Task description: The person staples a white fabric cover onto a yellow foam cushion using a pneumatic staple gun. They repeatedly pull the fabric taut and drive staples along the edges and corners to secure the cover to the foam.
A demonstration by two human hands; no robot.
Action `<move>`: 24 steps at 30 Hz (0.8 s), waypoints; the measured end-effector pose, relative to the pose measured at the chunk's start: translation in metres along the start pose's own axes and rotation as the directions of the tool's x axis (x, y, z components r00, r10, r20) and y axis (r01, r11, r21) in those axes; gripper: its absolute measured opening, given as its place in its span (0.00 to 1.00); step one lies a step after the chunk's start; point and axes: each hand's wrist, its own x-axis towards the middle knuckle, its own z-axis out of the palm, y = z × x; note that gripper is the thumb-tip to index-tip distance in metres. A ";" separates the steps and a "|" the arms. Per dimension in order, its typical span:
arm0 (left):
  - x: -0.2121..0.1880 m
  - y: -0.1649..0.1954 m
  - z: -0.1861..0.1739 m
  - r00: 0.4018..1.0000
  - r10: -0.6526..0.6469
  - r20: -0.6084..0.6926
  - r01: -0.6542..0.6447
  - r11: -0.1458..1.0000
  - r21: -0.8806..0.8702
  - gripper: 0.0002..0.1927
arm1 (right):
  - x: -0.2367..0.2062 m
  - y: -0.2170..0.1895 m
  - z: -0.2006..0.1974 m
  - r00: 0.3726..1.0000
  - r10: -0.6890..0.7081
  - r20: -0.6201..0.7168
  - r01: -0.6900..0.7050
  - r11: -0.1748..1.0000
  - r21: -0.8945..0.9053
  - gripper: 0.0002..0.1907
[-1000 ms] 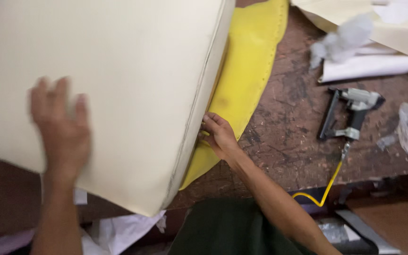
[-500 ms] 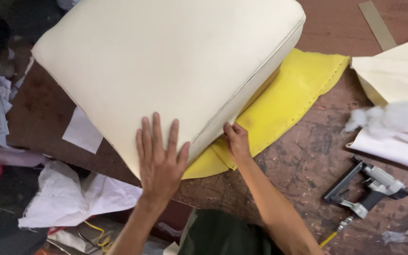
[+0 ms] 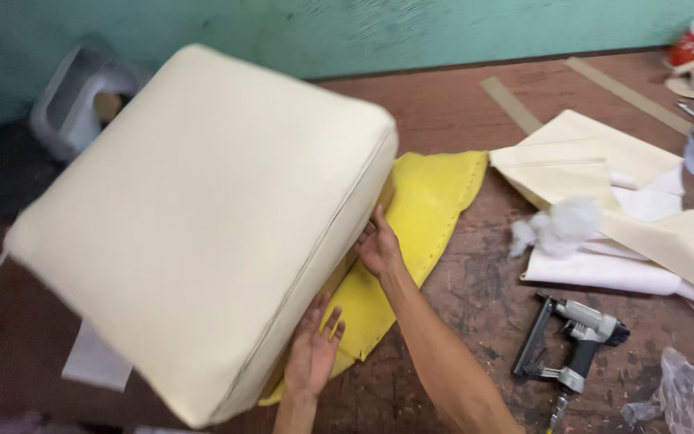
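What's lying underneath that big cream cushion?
A yellow sheet pokes out from under the cream cushion, lying on the workbench. The left hand and right hand press the cushion's side. Anything further beneath is covered.

teal wall (image 3: 443, 32), worn wooden table (image 3: 475, 297)

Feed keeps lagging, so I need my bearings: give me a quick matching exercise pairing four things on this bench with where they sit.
Things:
1. cream cushion
2. yellow foam sheet
3. pneumatic stapler
4. wad of white stuffing

Places:
A. beside the folded cream fabric
B. under the cushion's edge
C. bare wood near the right forearm
D. tilted up, both hands at its side

Pairs: 1-D, 2-B, 3-C, 4-A
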 end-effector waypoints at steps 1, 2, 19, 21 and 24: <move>0.007 -0.005 0.007 1.000 -0.025 0.008 0.025 0.999 -0.024 0.25 | 0.011 -0.020 0.002 0.998 -0.058 -0.030 0.058 0.998 0.019 0.32; 0.011 -0.011 0.015 0.999 -0.044 0.010 0.044 0.998 -0.049 0.26 | 0.021 -0.037 0.004 0.993 -0.106 -0.058 0.108 0.993 0.037 0.32; 0.146 0.104 0.302 0.422 -0.090 0.902 -0.489 -0.860 0.143 0.27 | 0.057 -0.091 0.022 0.887 -0.289 -0.360 0.231 0.953 -0.197 0.16; 0.194 0.111 0.333 0.287 -0.180 0.941 -0.547 -0.837 0.007 0.33 | 0.052 -0.104 0.024 0.929 -0.206 -0.309 0.165 0.974 -0.154 0.16; 0.238 0.098 0.351 0.715 -0.275 0.643 -0.592 -0.727 0.347 0.25 | 0.054 -0.124 0.031 0.934 -0.127 -0.333 0.089 0.988 -0.125 0.20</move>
